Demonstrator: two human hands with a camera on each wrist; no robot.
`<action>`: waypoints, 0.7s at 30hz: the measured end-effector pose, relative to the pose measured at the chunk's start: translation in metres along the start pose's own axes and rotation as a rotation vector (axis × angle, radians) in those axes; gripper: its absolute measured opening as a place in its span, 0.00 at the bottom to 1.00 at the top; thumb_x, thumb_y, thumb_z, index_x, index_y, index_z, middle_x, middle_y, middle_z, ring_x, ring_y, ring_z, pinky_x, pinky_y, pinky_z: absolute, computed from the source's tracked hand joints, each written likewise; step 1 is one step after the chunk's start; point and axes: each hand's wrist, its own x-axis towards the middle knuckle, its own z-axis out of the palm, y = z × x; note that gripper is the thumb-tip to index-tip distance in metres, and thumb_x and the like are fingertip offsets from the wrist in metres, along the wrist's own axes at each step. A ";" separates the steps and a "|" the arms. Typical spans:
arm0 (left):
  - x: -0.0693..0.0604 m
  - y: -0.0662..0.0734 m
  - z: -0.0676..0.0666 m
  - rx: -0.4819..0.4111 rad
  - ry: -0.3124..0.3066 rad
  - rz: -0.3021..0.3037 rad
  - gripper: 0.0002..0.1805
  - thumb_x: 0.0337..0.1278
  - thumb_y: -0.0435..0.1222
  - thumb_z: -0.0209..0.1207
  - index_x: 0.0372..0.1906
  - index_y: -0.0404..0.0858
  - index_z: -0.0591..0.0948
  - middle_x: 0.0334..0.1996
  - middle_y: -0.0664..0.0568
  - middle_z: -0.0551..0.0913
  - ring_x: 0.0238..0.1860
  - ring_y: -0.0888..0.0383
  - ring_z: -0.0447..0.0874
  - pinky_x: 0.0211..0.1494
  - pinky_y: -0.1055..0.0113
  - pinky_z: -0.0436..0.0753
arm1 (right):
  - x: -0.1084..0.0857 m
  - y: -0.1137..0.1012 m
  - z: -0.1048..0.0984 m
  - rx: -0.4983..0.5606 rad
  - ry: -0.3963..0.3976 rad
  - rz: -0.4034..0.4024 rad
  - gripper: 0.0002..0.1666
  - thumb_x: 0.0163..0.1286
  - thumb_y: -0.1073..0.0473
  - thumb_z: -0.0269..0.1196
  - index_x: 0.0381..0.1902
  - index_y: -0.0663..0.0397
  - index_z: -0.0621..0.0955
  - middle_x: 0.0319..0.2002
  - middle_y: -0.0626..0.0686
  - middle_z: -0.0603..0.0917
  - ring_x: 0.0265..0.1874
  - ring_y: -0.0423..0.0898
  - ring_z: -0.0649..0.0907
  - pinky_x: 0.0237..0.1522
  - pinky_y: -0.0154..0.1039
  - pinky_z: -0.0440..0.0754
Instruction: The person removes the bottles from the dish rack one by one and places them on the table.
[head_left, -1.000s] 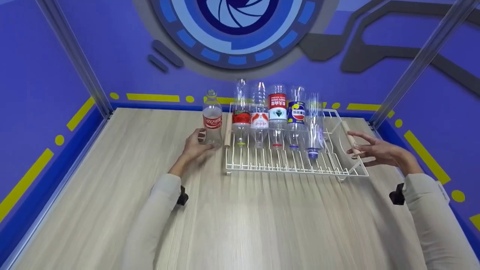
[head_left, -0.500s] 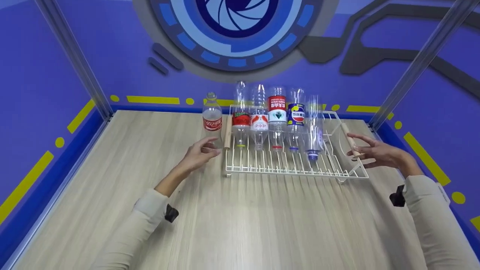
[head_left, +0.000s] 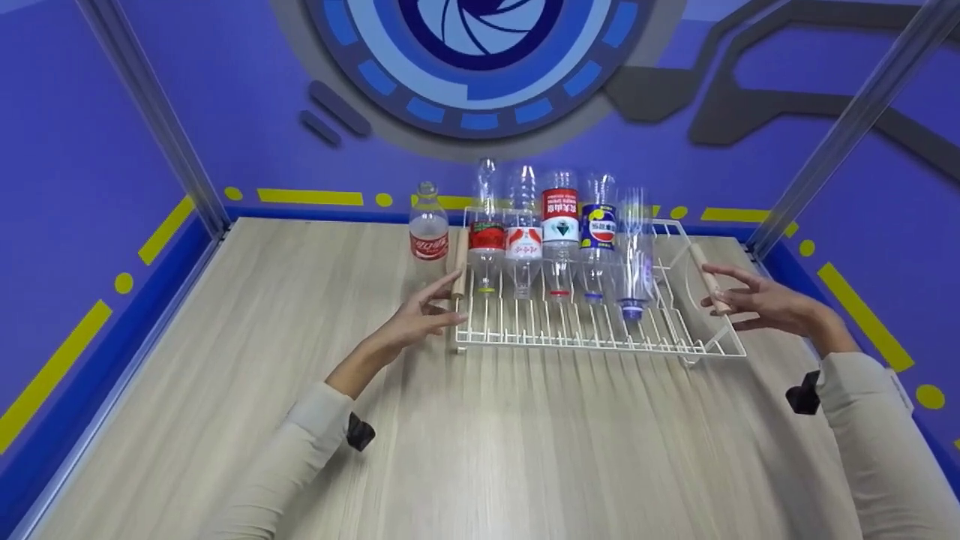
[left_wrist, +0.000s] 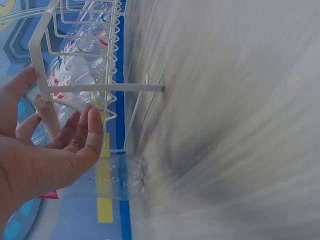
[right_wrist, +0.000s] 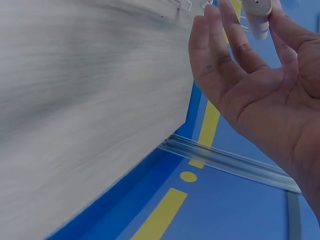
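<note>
Two pale sleeves (head_left: pixel 877 435) reach in over the wood table (head_left: pixel 540 450). The left hand (head_left: pixel 409 324) is spread, with its fingers by the left handle (head_left: pixel 460 255) of the white rack (head_left: pixel 600 347); I can't tell if they press on it. A second ago this hand was at the lone bottle (head_left: pixel 429 246), so it has let that bottle go and come over to the rack. The right hand (head_left: pixel 780 306) has stayed at the right handle (head_left: pixel 711 281), its fingers loose and a bit bent; I can't tell how hard they touch. Now each end of the rack has a hand. The rack sits on the table. Five bottles (head_left: pixel 560 225) lean in it, side by side, tops toward the person. The lone bottle stands upright just left of the rack. Behind is a blue wall (head_left: pixel 247 112).
</note>
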 end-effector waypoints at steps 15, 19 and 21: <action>0.005 -0.003 0.003 -0.064 0.022 -0.060 0.44 0.65 0.39 0.67 0.80 0.60 0.59 0.75 0.44 0.63 0.64 0.46 0.74 0.67 0.43 0.74 | 0.003 -0.029 0.004 -0.190 0.191 -0.084 0.38 0.83 0.52 0.52 0.80 0.63 0.53 0.76 0.75 0.58 0.66 0.52 0.75 0.69 0.50 0.75; 0.005 -0.003 0.002 -0.063 0.025 -0.066 0.44 0.65 0.40 0.67 0.80 0.60 0.59 0.75 0.43 0.64 0.65 0.44 0.73 0.71 0.38 0.68 | 0.011 -0.048 0.015 -0.200 0.275 -0.088 0.38 0.83 0.52 0.52 0.81 0.62 0.53 0.76 0.73 0.58 0.74 0.70 0.62 0.73 0.69 0.61; 0.005 -0.003 0.002 -0.064 0.023 -0.068 0.44 0.64 0.40 0.67 0.80 0.60 0.59 0.75 0.43 0.64 0.66 0.43 0.72 0.72 0.37 0.67 | 0.016 -0.056 0.022 -0.214 0.306 -0.113 0.37 0.82 0.52 0.52 0.80 0.61 0.56 0.76 0.72 0.61 0.71 0.65 0.68 0.71 0.60 0.69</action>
